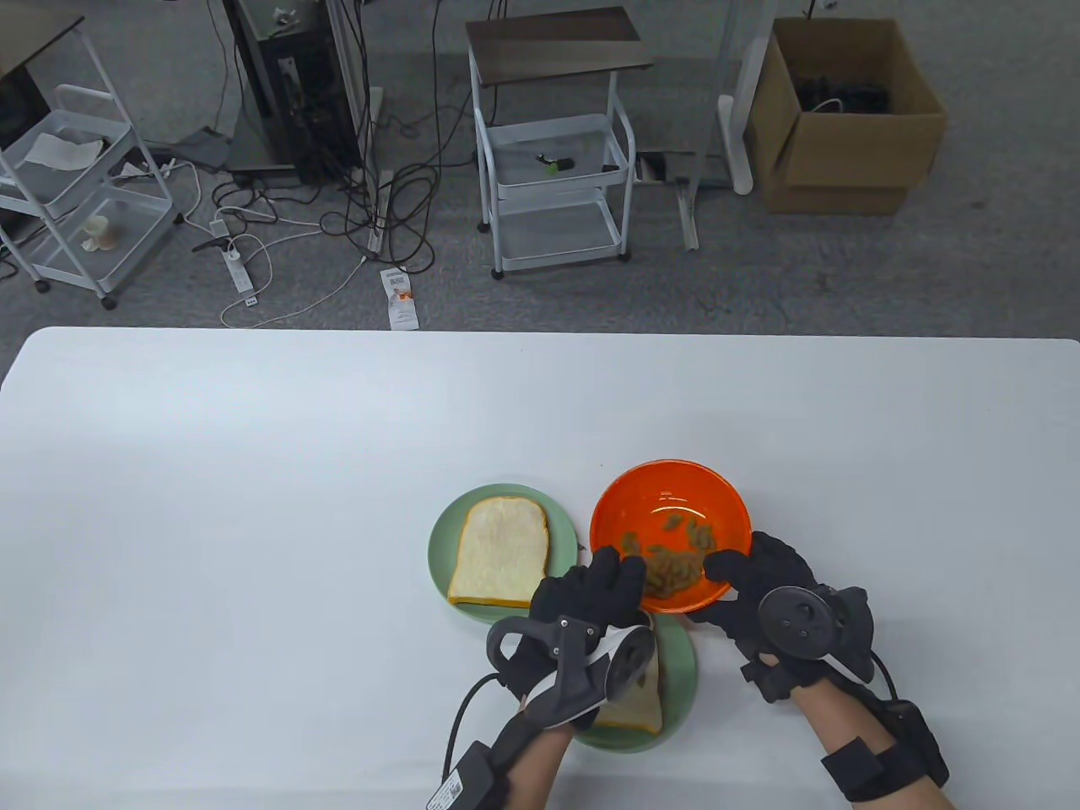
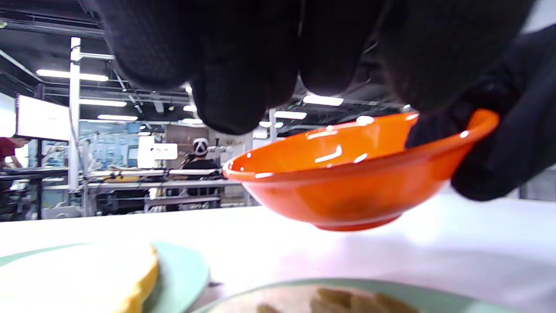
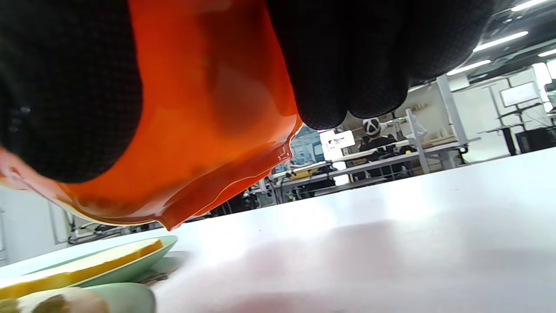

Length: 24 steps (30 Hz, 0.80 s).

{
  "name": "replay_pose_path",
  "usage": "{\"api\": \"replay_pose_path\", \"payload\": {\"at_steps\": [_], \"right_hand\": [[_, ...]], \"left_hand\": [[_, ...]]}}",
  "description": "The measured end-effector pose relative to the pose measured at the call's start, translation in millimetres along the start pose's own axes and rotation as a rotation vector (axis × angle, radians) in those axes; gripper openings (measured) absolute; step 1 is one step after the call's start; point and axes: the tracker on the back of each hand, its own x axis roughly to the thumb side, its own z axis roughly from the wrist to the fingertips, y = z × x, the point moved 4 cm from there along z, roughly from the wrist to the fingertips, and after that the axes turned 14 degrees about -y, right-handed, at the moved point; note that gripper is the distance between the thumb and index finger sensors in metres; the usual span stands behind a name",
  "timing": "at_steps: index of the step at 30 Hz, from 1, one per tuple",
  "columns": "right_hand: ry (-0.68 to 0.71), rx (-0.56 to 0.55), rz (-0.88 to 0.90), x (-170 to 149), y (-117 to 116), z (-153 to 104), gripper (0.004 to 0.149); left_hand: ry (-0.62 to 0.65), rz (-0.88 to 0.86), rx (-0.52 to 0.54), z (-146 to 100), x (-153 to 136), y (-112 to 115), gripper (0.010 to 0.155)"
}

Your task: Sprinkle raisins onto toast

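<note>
Gloved fingertips [image 2: 226, 87] of my left hand [image 1: 582, 603] are hanging closest to the lens, curled over the near rim of the orange bowl [image 1: 671, 506], above the raisins [image 1: 671, 565]; whether they are already pinching any I cannot tell. My right hand [image 1: 759, 591] is gripping the bowl's near right edge, thumb inside the rim and fingers [image 3: 347, 65] wrapped beneath, and the wrist views are showing the bowl lifted and tilted off the white table [image 1: 253, 506]. Its glossy plastic is looking light, stiff and slippery to me, so I am judging the lip the safest hold, with fingers under the base to steady it. Those raisins are lying heaped in the low near side; they are probably soft, a little sticky and clumping, better taken a few at a time with fingertips. Just left of the bowl a bare slice of toast [image 1: 499, 550] is lying on a green plate [image 1: 443, 540], and it looks soft and easily dented. Under my left wrist a second slice [image 1: 637, 713] is sitting on another green plate [image 1: 683, 675], already carrying some brownish bits.
</note>
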Motion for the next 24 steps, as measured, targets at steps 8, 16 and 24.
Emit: {"api": "replay_pose_path", "payload": {"at_steps": [8,16,24], "right_hand": [[0.127,-0.044,-0.01,38.5,4.5,-20.6,0.066],[0.014,-0.058,0.152,33.6,17.2,-25.3,0.065],[-0.083,-0.061,0.213,16.2,21.7,-19.3,0.062]], "left_hand": [[-0.171,0.229,-0.536,35.8,23.8,28.9,0.089],[-0.254,0.23,-0.663,60.6,35.4,30.4,0.087],[-0.21,0.115,-0.448,66.5,47.3,26.7,0.066]]}}
